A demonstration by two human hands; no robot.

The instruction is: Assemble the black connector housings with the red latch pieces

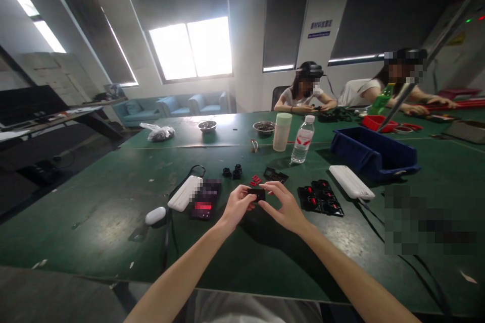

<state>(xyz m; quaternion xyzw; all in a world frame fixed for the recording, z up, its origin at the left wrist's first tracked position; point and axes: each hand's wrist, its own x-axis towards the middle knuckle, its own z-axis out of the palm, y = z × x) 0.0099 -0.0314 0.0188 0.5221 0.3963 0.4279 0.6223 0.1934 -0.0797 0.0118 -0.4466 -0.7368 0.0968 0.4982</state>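
Observation:
A small black part (259,194) is held above the green table (113,186), between my hands. My left hand (238,206) pinches its left side with thumb and fingers. At its right side is my right hand (285,208), its thumb and fingers apart, near the part's right edge. Just beyond my hands lie small red pieces (255,180) and a flat black frame (276,176). Several round black pieces (237,171) stand to the left of them. Right of my right hand, black parts with red pieces in them (321,198) are laid out in a group.
A blue bin (373,154), a water bottle (302,140), a green-lidded bottle (282,132) and metal bowls (264,127) stand farther back. White power banks (350,181), a phone (205,199) and a white case (155,216) lie at the sides. Two people sit across the table.

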